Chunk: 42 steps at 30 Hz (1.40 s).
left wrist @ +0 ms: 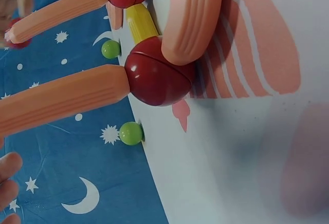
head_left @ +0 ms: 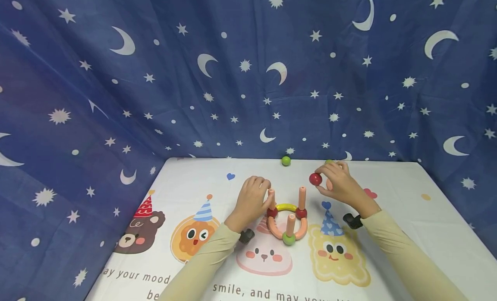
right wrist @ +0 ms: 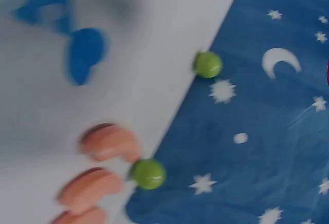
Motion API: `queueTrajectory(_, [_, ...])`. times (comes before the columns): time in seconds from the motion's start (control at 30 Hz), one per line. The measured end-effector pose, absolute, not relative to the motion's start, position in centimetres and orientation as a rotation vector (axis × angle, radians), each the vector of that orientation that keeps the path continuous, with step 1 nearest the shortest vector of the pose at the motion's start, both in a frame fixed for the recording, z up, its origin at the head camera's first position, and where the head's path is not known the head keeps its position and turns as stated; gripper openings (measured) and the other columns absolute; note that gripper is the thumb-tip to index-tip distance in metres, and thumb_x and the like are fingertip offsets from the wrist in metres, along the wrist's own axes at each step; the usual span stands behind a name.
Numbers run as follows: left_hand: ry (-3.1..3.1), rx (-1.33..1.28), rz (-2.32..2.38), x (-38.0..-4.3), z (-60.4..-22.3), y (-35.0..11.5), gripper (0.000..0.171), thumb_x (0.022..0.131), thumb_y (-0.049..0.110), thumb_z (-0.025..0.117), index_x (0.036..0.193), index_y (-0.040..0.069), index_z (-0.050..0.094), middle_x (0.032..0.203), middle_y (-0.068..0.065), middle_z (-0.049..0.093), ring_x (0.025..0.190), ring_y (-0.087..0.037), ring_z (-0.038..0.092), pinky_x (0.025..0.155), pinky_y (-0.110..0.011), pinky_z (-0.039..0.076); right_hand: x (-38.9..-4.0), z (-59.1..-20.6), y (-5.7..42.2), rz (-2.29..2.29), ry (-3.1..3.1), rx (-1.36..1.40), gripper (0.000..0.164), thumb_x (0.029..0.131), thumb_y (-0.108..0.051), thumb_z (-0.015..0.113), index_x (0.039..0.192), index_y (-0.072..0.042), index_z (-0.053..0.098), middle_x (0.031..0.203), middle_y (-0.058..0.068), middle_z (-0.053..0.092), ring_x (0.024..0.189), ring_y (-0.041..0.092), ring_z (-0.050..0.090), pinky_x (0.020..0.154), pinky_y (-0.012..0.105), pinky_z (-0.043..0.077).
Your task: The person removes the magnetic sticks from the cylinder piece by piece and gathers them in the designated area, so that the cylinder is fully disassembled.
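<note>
On the worktop (head_left: 202,175): ring frame (head_left: 273,229) standing, left grip (head_left: 250,201) looks pinched on the top of the rear-left post (left wrist: 67,95). Right grip (head_left: 341,182) pinches the red ball (head_left: 316,179) between thumb and fingers, raised near the tip of the rear-right post (head_left: 302,199), not touching. My call: brace lower, by the red joint (left wrist: 157,72); side load at the tip likely levers the post loose. Fingers at ball's edge, its face free. Slow, no bumping.
</note>
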<state>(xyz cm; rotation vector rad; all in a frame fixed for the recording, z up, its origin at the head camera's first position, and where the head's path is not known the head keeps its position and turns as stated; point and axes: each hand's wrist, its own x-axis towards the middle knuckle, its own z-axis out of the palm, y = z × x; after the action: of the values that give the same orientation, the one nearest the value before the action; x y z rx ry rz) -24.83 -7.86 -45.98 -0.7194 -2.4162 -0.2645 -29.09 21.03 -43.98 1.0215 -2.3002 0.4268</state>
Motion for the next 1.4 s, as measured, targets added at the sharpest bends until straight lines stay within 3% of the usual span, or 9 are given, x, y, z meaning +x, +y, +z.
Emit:
queueTrajectory(0.3, [-2.4, -0.712, -0.267, -24.8, -46.1, -8.0, 0.014, 0.089, 0.026, 0.058, 0.094, 0.013, 0.058, 0.095, -0.003, 0.062, 0.095, -0.02, 0.055, 0.089, -0.033, 0.045, -29.6, -48.0, 22.3, 0.259, -2.399, 1.097, 0.045, 0.058, -0.021, 0.086, 0.095, -0.008, 0.063, 0.092, 0.006, 0.064, 0.093, 0.025, 0.057, 0.084, 0.053, 0.038])
queueTrajectory(0.57, [-2.407, -0.714, -0.279, -24.7, -46.2, -7.9, 0.015, 0.089, 0.025, 0.058, 0.095, 0.012, 0.057, 0.095, -0.003, 0.061, 0.094, -0.019, 0.055, 0.088, -0.033, 0.045, -30.2, -49.7, 21.8, 0.087, -2.432, 1.242, 0.041, 0.064, -0.027, 0.083, 0.096, -0.008, 0.065, 0.09, 0.004, 0.063, 0.088, 0.022, 0.056, 0.079, 0.045, 0.041])
queueTrajectory(0.73, [-2.409, -0.715, -0.284, -24.7, -46.2, -7.9, 0.015, 0.089, 0.026, 0.058, 0.095, 0.012, 0.057, 0.095, -0.003, 0.061, 0.094, -0.02, 0.055, 0.088, -0.033, 0.045, -30.9, -49.7, 21.1, -0.025, -2.521, 1.189, 0.04, 0.067, -0.028, 0.081, 0.099, -0.009, 0.066, 0.091, 0.004, 0.063, 0.09, 0.022, 0.054, 0.081, 0.046, 0.041])
queueTrajectory(1.03, [-2.411, -0.72, -0.292, -24.7, -46.3, -7.8, 0.014, 0.089, 0.025, 0.058, 0.095, 0.012, 0.057, 0.096, -0.002, 0.061, 0.095, -0.019, 0.055, 0.088, -0.033, 0.045, -31.6, -48.9, 20.3, -0.049, -2.672, 0.807, 0.039, 0.077, -0.021, 0.076, 0.11, -0.004, 0.064, 0.104, 0.012, 0.065, 0.105, 0.03, 0.055, 0.094, 0.058, 0.036])
queueTrajectory(1.4, [-2.426, -0.712, -0.305, -24.6, -46.5, -8.0, 0.017, 0.089, 0.027, 0.06, 0.097, 0.013, 0.058, 0.097, -0.003, 0.061, 0.097, -0.019, 0.055, 0.09, -0.034, 0.045, -29.5, -46.6, 20.4, 0.087, -2.556, 0.794, 0.045, 0.073, -0.021, 0.078, 0.111, -0.003, 0.062, 0.102, 0.013, 0.064, 0.101, 0.031, 0.053, 0.09, 0.056, 0.035])
